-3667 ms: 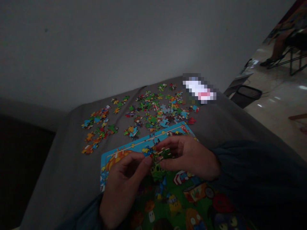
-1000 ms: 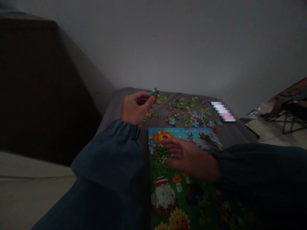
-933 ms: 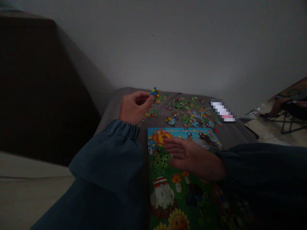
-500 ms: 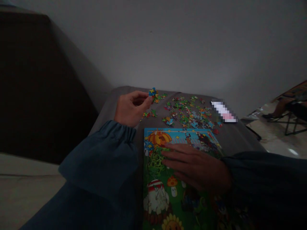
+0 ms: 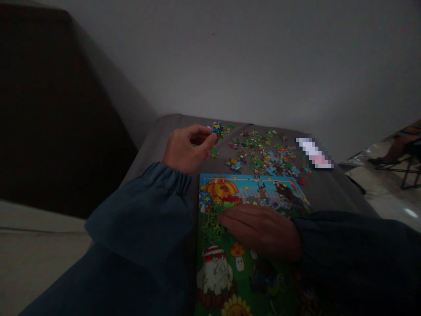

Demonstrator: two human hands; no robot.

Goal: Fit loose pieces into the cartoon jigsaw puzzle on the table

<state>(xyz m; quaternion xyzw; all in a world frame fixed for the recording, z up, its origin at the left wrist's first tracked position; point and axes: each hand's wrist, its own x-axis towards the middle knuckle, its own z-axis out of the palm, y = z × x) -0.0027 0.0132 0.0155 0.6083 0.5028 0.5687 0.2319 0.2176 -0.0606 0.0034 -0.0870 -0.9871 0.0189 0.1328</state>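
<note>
Room above loose pieces (image 5: 262, 150), wall (image 5: 230, 66) behind

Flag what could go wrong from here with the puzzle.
The blue piece with a yellow star is only pinched in the left hand; it could slip and get lost among the loose pieces. The right hand covers part of the puzzle board, so a misfit there might go unnoticed. Dim light may make similar colours easy to confuse.

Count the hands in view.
2: the left hand pinching a blue puzzle piece, and the right hand over the picture board. The person at far right shows only partly; their hands may be hidden.
</note>
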